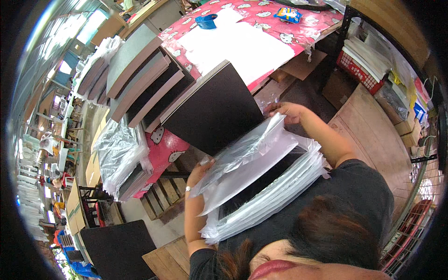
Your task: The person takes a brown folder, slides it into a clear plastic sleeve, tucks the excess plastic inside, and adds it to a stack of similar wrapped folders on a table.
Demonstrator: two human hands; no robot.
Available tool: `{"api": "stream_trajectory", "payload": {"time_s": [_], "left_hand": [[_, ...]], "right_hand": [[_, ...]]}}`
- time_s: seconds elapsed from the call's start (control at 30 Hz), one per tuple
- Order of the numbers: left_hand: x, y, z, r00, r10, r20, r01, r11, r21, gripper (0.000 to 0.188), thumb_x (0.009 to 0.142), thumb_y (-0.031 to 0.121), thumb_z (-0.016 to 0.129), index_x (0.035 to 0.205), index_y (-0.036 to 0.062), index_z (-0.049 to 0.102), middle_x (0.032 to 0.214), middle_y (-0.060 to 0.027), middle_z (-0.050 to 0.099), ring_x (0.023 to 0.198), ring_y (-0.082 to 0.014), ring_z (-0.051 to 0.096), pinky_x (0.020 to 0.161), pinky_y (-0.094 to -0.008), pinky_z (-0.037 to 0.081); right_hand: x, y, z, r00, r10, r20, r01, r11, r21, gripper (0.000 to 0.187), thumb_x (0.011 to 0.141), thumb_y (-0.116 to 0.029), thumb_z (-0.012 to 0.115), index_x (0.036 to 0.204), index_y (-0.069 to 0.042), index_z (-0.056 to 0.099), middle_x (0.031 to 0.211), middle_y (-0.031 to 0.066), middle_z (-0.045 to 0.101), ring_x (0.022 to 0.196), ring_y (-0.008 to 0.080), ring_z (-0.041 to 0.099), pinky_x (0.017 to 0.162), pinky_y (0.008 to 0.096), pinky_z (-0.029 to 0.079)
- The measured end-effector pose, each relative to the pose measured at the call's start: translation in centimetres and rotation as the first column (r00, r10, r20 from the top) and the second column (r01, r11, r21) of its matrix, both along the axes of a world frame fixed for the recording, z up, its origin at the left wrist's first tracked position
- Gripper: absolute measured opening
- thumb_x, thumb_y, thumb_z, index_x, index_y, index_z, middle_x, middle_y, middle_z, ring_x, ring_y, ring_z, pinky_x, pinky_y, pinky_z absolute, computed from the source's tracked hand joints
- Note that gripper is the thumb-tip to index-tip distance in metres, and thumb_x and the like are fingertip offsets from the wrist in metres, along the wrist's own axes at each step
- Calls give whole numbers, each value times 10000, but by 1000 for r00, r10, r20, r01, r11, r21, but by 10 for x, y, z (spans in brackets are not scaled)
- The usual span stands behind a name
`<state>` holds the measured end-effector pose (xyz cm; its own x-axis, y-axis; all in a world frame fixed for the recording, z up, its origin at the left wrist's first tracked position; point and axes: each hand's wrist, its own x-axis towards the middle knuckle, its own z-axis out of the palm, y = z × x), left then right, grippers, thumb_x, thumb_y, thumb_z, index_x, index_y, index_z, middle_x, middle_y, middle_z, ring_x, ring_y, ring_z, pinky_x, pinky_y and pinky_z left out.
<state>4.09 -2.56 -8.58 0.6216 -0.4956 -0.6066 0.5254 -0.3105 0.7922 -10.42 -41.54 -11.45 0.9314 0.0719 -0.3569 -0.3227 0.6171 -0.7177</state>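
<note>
My left hand [199, 173] and my right hand [288, 112] are both closed on opposite corners of a thin clear plastic bag [247, 148], stretched between them. Under it, against my body, lies a thick stack of plastic-wrapped pieces [280, 191], with a dark panel showing through near its top. Just beyond the bag, a large flat black board [214, 112] leans at the table's near edge, close to the bag's far side. Whether anything is inside the held bag I cannot tell.
Stacks of grey and black boards [140, 74] stand at the left of a pink patterned table [186, 39]. Plastic-wrapped boards [122, 149] lie nearer. A blue tape roll [206, 21] and a blue packet [288, 15] sit at the back. A red basket [357, 70] stands right, a black chair [119, 249] lower left.
</note>
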Motion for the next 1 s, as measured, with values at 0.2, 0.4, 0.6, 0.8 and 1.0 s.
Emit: {"api": "stream_trajectory", "payload": {"time_s": [0.2, 0.4, 0.6, 0.8, 1.0], "left_hand": [[6, 12, -26, 970, 193, 149, -153, 958, -242, 175, 859, 137, 638, 1019, 75, 598, 885, 3, 616, 732, -108, 561, 642, -263, 444], [3, 0, -21, 964, 223, 147, -176, 944, -280, 192, 855, 131, 642, 1034, 78, 596, 892, 4, 615, 739, -103, 558, 644, -259, 442], [2, -1, -23, 960, 238, 146, -189, 939, -289, 210, 850, 125, 645, 1049, 81, 595, 899, 6, 613, 746, -98, 555, 645, -254, 440], [6, 5, -26, 952, 262, 158, -205, 929, -308, 229, 845, 119, 649, 1064, 85, 593, 906, 8, 611, 753, -93, 552, 647, -250, 438], [15, -6, -14, 955, 250, 161, -182, 920, -346, 248, 840, 113, 652, 1079, 88, 592, 913, 9, 609, 760, -88, 549, 648, -245, 436]], "right_hand": [[14, 2, -10, 919, -247, 308, 246, 968, 43, 325, 879, -200, 604, 1174, -69, 564, 1055, 71, 606, 950, 212, 600, 861, 385, 490], [12, 17, 49, 688, -134, 713, 363, 915, -178, 238, 794, -119, 711, 1017, -43, 675, 1076, 30, 582, 989, 152, 517, 901, 291, 367], [22, 41, 33, 728, -557, 400, 596, 802, 35, 79, 850, -73, 650, 911, -27, 669, 867, -2, 597, 859, 111, 537, 823, 248, 395], [20, 49, 67, 679, -470, 564, 650, 741, -165, 170, 850, -113, 650, 999, -32, 637, 981, 18, 596, 973, 138, 540, 870, 301, 398], [37, 30, 137, 631, -66, 773, 645, 599, -475, 266, 809, -153, 678, 1057, -68, 634, 1062, 29, 583, 1019, 137, 506, 888, 279, 381]]}}
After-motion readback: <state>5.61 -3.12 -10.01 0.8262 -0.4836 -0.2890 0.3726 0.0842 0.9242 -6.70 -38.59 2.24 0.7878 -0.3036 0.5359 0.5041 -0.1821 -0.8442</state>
